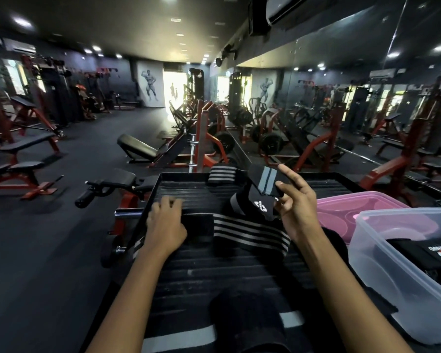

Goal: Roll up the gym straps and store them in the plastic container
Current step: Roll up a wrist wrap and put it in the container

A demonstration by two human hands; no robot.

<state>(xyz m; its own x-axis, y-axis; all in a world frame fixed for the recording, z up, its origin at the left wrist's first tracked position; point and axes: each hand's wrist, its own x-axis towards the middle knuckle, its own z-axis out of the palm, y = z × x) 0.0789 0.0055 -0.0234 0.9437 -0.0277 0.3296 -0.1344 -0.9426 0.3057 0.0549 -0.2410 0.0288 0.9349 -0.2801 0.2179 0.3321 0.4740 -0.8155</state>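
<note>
A black gym strap with grey stripes (250, 234) lies stretched across the black ribbed platform (214, 273). My left hand (164, 222) presses on its plain black end at the left. My right hand (294, 202) pinches another black strap with a blue-grey stripe and a white logo (261, 192), lifted above the platform. A further striped strap (222, 174) rests at the far edge. The clear plastic container (397, 271) stands at the right with a black item with red and white print (435, 253) inside.
A pink lid or tub (351, 205) sits behind the clear container. Another black and white strap (247, 324) lies near the platform's front edge. Red and black benches and weight machines fill the gym floor to the left and ahead; a mirror wall runs along the right.
</note>
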